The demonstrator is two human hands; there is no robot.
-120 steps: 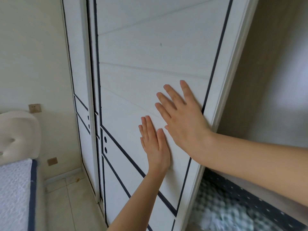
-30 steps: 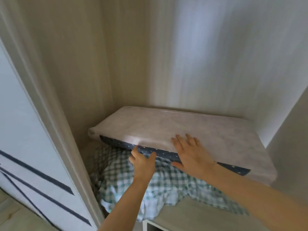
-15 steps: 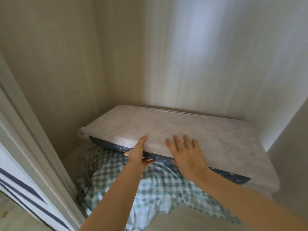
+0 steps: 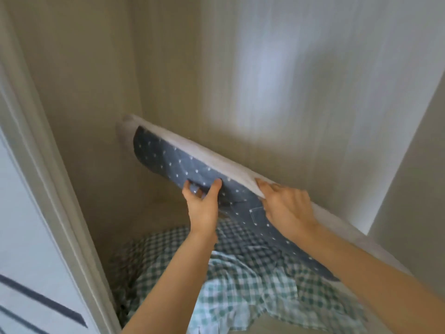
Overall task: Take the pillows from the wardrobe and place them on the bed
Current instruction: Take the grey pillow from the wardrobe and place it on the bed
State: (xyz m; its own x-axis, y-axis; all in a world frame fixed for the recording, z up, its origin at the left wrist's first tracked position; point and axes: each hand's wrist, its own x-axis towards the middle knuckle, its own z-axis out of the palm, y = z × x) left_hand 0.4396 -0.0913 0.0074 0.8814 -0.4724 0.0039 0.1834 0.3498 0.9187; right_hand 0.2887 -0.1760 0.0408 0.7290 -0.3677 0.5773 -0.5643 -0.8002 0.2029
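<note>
Fingers (image 4: 215, 185) of the left hand (image 4: 202, 206) are curled up around the lower edge of the pillow (image 4: 173, 160), with the thumb pressed against its dotted blue underside; the grip is closed on the fabric. On the right hand (image 4: 287, 208) the fingertips are hooked over the pale top edge and are hidden behind it, so only the knuckles and back of the hand are seen, closed on the same pillow. The pillow is held tilted inside the wardrobe (image 4: 96, 92), its left end raised near the back corner and its right end sloping down toward the lower right, where it is covered by the right forearm and then cut off. Its pale grey upper face is seen only as a thin strip along the edge. Below it a green checked cloth (image 4: 240, 285) lies crumpled on the wardrobe floor, partly covered by both forearms; what lies under the cloth cannot be made out. At the left the door frame (image 4: 55, 189) and a white door (image 4: 21, 261) with dark stripes are cut off by the picture edge.
</note>
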